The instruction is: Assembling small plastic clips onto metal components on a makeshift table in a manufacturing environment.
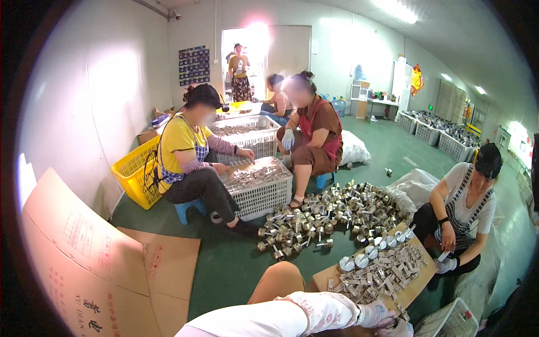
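My left arm, in a white sleeve with a flowered cuff, reaches in from the lower edge toward the right. My gloved left hand (375, 313) rests at the near end of a cardboard sheet (323, 276) heaped with small silvery metal pieces (384, 271). Only a sliver of my right hand (400, 328), also gloved, shows at the bottom edge beside it. What either hand holds is hidden. My knee in tan trousers (278, 279) is just left of the cardboard.
A heap of metal fittings (328, 216) lies on the green floor. A person in a checked apron (466, 210) sits right of the cardboard; two more sit by white crates (264, 194) and a yellow crate (135, 171). Flat cartons (84, 253) lean at left. A white basket (449, 321) sits lower right.
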The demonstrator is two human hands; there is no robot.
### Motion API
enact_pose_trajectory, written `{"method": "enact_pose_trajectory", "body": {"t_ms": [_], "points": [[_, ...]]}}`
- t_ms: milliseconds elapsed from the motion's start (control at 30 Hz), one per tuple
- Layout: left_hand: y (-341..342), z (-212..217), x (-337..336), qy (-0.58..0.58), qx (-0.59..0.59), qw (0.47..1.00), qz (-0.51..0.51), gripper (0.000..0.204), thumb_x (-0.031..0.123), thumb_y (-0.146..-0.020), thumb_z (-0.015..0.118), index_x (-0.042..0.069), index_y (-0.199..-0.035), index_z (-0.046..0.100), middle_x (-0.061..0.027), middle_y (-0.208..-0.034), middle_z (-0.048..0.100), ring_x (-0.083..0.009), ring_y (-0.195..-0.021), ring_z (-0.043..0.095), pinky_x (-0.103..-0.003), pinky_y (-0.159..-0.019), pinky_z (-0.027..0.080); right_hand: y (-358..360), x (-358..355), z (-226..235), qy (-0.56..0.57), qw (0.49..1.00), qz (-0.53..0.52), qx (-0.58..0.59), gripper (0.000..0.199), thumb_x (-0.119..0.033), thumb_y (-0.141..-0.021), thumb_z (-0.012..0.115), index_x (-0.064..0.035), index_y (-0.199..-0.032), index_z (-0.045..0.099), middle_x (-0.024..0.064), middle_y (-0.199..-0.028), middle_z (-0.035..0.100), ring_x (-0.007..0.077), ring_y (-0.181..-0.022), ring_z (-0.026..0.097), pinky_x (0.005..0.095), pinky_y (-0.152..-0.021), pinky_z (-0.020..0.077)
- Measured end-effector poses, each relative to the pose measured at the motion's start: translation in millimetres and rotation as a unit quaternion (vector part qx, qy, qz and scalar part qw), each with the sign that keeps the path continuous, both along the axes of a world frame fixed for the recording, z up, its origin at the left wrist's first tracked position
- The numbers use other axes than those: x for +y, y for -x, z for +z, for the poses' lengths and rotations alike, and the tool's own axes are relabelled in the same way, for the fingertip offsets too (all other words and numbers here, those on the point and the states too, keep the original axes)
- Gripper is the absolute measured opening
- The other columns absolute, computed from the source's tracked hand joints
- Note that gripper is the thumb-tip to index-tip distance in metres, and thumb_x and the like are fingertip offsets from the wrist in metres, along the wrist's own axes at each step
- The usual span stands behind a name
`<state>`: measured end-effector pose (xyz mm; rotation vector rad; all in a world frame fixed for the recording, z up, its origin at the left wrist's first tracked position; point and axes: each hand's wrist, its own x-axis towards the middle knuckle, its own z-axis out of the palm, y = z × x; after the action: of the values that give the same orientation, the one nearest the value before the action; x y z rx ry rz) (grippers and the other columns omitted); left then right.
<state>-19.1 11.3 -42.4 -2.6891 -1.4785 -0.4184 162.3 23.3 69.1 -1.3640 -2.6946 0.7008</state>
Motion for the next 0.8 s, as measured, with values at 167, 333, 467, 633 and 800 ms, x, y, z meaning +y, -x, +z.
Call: {"method": "enact_pose_trajectory", "body": {"t_ms": [167, 333, 467, 633, 800], "points": [[0.9, -2.1, 1.3, -0.019, -0.014, 1.000, -0.013, 0.030, 0.030, -0.090, 0.052, 0.009, -0.111, 0.058, -0.0104, -0.095, 0.062, -0.0300, -0.076, 0.065, -0.047, -0.067, 0.046, 0.4, 0.4, 1.0, -0.005, 1.000, 0.013, 0.006, 0.063, -0.048, -0.068, 0.079, -0.0080, -0.116, 0.068, 0.0190, -0.104, 0.071, 0.0365, -0.100, 0.067, 0.0441, -0.085, 0.0538], [0.4, -3.3, 4.2, -0.001, -0.019, 1.000, -0.008, 0.031, 0.030, -0.090, 0.052, 0.009, -0.112, 0.059, -0.0086, -0.102, 0.061, -0.0297, -0.076, 0.064, -0.046, -0.068, 0.044, -0.4, -0.1, 8.7, 0.026, 1.000, 0.005, 0.000, 0.064, -0.048, -0.069, 0.078, -0.0068, -0.117, 0.067, 0.0209, -0.111, 0.069, 0.0355, -0.102, 0.067, 0.0431, -0.087, 0.0535], [3.3, 15.5, 2.1, 0.048, -0.008, 0.999, -0.003, 0.029, 0.025, -0.089, 0.053, 0.008, -0.111, 0.058, -0.0113, -0.105, 0.060, -0.0321, -0.077, 0.065, -0.045, -0.069, 0.048, 6.3, 2.8, 13.3, 0.028, 0.999, 0.003, 0.036, 0.076, -0.047, -0.065, 0.082, -0.0052, -0.125, 0.060, 0.0202, -0.114, 0.068, 0.0341, -0.104, 0.067, 0.0420, -0.090, 0.0529], [-1.4, 49.6, 4.6, -0.067, -0.054, 0.995, 0.042, 0.012, 0.011, -0.076, 0.060, 0.002, -0.079, 0.068, -0.0151, -0.077, 0.066, -0.0294, -0.073, 0.068, -0.039, -0.055, 0.054, 2.5, 10.9, 2.8, 0.045, 0.991, -0.057, 0.109, 0.094, -0.045, -0.069, 0.083, -0.0040, -0.143, 0.043, 0.0223, -0.119, 0.066, 0.0358, -0.113, 0.064, 0.0428, -0.094, 0.0521], [0.4, 46.7, 18.1, 0.178, -0.041, 0.983, 0.027, 0.025, 0.019, -0.099, 0.044, 0.003, -0.094, 0.063, -0.0230, -0.088, 0.068, -0.0369, -0.085, 0.066, -0.047, -0.074, 0.053, -37.1, 15.4, -9.8, -0.023, 0.942, -0.155, 0.296, 0.052, -0.030, -0.090, 0.069, 0.0046, -0.127, 0.057, 0.0256, -0.115, 0.066, 0.0386, -0.110, 0.063, 0.0420, -0.092, 0.0510]]}}
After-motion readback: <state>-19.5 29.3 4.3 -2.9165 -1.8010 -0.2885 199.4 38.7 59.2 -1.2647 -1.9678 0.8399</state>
